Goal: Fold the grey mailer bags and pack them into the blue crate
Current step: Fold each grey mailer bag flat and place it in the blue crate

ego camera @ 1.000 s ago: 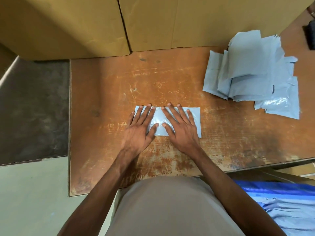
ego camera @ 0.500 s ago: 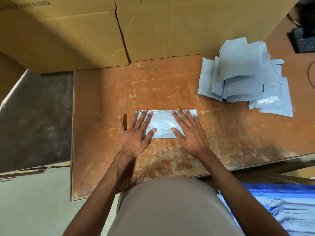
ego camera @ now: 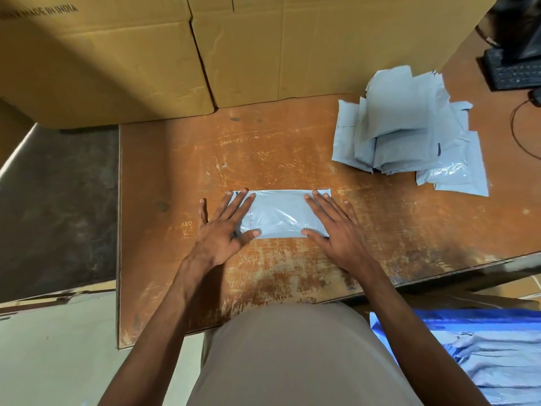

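Hands: two, left hand (ego camera: 222,230) and right hand (ego camera: 336,230), fingers straight, pressing flat
Folded mailer (ego camera: 278,213): one
Cardboard boxes (ego camera: 99,57): two

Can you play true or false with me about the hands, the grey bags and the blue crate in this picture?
1. Both hands lie flat on one folded grey bag. True: the left hand presses its left end, the right hand its right end.
2. The pile of grey bags is on the person's left. False: it lies to the right, further back on the table.
3. The right hand holds a bag in the air. False: it presses the bag on the table.
4. The blue crate sits on the table. False: it is below the table's edge, on the right.
5. Cardboard boxes stand behind the table. True.
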